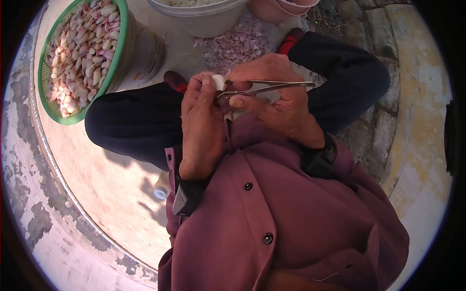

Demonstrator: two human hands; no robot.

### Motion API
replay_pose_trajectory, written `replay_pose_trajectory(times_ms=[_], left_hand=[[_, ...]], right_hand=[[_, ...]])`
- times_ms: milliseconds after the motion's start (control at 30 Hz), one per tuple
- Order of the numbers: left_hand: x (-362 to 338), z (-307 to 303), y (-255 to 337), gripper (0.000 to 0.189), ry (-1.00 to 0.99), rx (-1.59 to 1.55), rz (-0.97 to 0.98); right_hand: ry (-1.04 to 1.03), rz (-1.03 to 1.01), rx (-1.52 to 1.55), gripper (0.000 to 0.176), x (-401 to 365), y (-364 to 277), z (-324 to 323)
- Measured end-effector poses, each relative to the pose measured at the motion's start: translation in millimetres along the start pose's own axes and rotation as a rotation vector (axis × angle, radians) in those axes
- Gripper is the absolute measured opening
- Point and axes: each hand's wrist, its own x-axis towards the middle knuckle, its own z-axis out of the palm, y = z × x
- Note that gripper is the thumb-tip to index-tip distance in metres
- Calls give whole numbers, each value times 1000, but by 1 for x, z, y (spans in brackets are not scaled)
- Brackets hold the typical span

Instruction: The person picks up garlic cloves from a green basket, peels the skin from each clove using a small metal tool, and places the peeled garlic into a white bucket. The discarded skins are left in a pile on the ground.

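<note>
A pale, peeled-looking garlic clove [219,82] is pinched between the thumb and fingers of my left hand [203,116]. My right hand [279,99] is closed on a thin metal tool [274,87] like scissors or a small knife, whose tip lies against or very near the clove. Both hands are close together above my lap. At the upper left, many unpeeled cloves [82,53] fill a green basket [122,48].
A white bucket [206,22] with pale contents stands at the top, a pink basin [276,10] to its right. Loose garlic skins [238,46] lie on the ground between my feet. A small bottle [161,191] is beside my left sleeve.
</note>
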Motion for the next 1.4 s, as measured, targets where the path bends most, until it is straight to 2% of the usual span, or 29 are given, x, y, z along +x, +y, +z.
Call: replay_pose_trajectory(times_ms=[33, 100, 167, 233, 300, 433, 500, 633, 733, 800, 900, 1033, 1133, 1200, 1233, 1300, 1333, 1367, 1400], left_hand=[[0, 0, -2, 22, 10, -15, -9], [-1, 0, -2, 21, 18, -27, -23], [-2, 3, 1, 21, -65, -10, -18], [-2, 5, 2, 21, -58, -16, -13], [-1, 6, 1, 21, -55, -22, -13], [1, 7, 6, 22, -100, 55, -42], [3, 7, 6, 23, -109, 57, -53], [4, 6, 5, 23, -103, 16, -33], [4, 8, 10, 23, -97, 4, -32], [5, 3, 10, 24, -96, -15, -28], [10, -5, 7, 28, -193, 70, -35], [7, 2, 12, 26, -105, 187, -34], [9, 0, 12, 25, -72, 240, -2], [12, -3, 13, 25, -61, 270, 39], [13, -3, 13, 27, -27, 326, 54], [15, -2, 13, 29, 7, 381, 69], [16, 1, 13, 28, 48, 442, 93], [17, 3, 12, 27, 86, 502, 118], [19, 3, 10, 27, 84, 503, 116]], right_hand=[[2, -2, 2, 27, 1, 2, 3], [211, -70, 68, 25, 2, 10, 14], [202, -41, 176, 24, 1, 10, 14], [195, -5, 287, 24, -2, 5, 16], [194, 277, 565, 21, -5, -4, 16], [202, 134, 530, 17, -2, -1, 14], [256, 262, 829, 13, -4, -1, 17], [204, 322, 668, 16, -8, 7, 8], [274, 381, 623, 16, -6, 19, 11], [420, 363, 599, 13, -3, 25, 13], [443, 415, 512, 17, -1, 33, 3], [466, 396, 528, 18, 2, 36, -12], [572, 400, 581, 18, 0, 57, -26], [622, 496, 390, 19, -5, 74, -29], [621, 496, 393, 19, -6, 75, -27], [361, 635, 348, 21, -10, 73, -25], [357, 665, 492, 21, -8, 64, -19], [361, 670, 492, 21, -7, 52, -16], [279, 566, 476, 20, -5, 40, -14]])
